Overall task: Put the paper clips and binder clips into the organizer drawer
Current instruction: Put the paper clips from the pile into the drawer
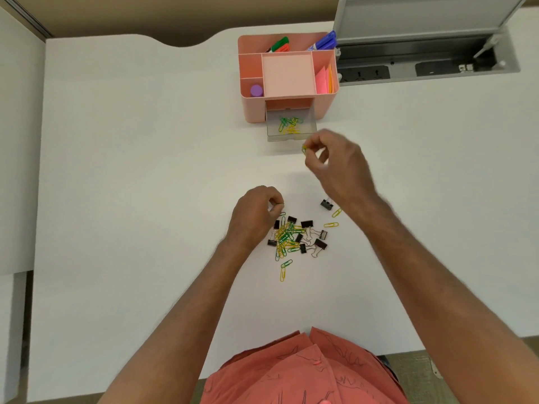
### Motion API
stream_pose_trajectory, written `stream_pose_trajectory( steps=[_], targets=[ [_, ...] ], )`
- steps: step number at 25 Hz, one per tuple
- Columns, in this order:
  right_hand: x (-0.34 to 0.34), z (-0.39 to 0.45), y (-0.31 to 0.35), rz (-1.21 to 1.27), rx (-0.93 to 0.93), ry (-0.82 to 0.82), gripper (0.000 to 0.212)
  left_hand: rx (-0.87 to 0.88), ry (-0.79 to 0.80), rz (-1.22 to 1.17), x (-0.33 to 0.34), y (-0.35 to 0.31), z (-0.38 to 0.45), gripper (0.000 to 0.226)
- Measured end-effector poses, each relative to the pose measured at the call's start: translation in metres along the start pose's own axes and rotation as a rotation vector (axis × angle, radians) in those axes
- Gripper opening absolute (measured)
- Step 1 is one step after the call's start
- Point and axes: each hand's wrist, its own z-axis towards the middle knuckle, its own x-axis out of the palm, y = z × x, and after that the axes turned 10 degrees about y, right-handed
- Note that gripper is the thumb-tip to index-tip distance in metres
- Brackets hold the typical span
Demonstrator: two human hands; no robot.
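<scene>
A pink desk organizer [326, 103] stands at the back of the white table, its clear drawer [274, 135] pulled out with several green and yellow paper clips [288, 123] inside. A pile of green and yellow paper clips [287, 239] mixed with black binder clips [320, 244] lies in front of me. My right hand [338, 164] hovers just right of the drawer's front corner, pinching a yellow-green paper clip [304, 148]. My left hand [256, 217] rests at the pile's left edge, its fingertips pinched on a green paper clip [281, 203].
The organizer's top compartments hold markers [323, 42], pink sticky notes [322, 80] and a purple cap [256, 91]. An open cable tray with sockets [423, 65] is set into the table at the back right. One binder clip [327, 204] lies apart under my right forearm.
</scene>
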Motion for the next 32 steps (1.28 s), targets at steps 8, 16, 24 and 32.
stream_pose_trajectory(
  steps=[8,16,24,32],
  targets=[
    [0.005,0.075,-0.001,-0.358,-0.107,-0.032,0.021,-0.009,-0.25,-0.215,-0.052,-0.032,0.007,0.001],
    [0.016,0.0,-0.038,-0.085,0.052,-0.212,0.015,0.072,-0.335,0.212,-0.093,-0.063,0.087,0.018],
    [0.012,-0.068,-0.117,-0.001,0.272,-0.128,0.02,0.102,-0.377,0.202,-0.079,-0.062,0.079,0.018],
    [0.036,-0.095,-0.106,-0.232,0.347,-0.029,0.034,-0.148,-0.212,0.015,-0.002,0.006,-0.03,0.014]
  ],
)
